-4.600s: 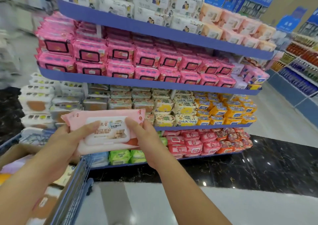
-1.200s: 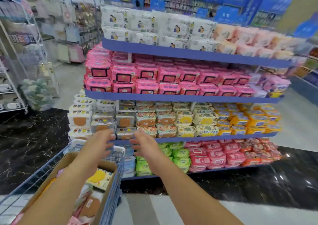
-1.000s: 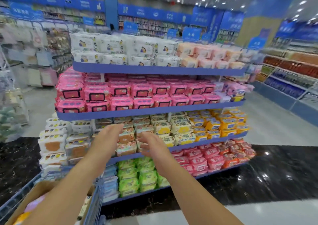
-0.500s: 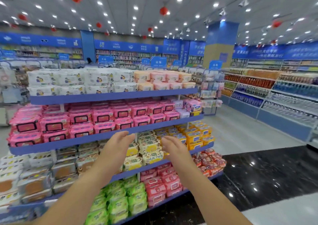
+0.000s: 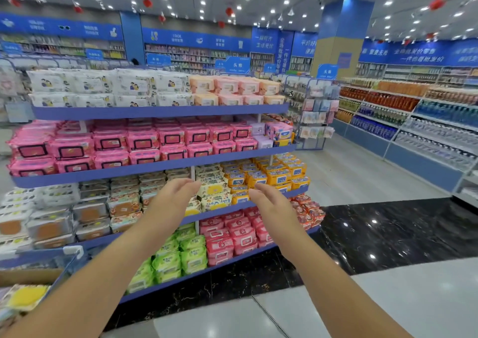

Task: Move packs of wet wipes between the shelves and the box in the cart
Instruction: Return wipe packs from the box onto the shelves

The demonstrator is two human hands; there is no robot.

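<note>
Wipes packs (image 5: 214,190) fill the shelf between two empty, spread hands.

Left hand (image 5: 172,198) and right hand (image 5: 274,207) outstretched, palms facing, fingers (image 5: 190,185) spread, empty.

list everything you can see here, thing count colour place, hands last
white packs: many, white, top shelf left
peach and pink packs: many, top shelf right
hot pink packs: many, second shelf
yellow packs: many, third shelf right
baby wipes packs: several, pale yellow, third shelf middle
grey and orange packs: many, third shelf left
green packs: several, bottom shelf
red packs: many, bottom shelf right
cart: one, blue, lower left
box: one, brown cardboard, in cart
bottle shelving: far right wall
left hand: open, empty, raised towards shelves
right hand: open, empty, raised towards shelves
</note>
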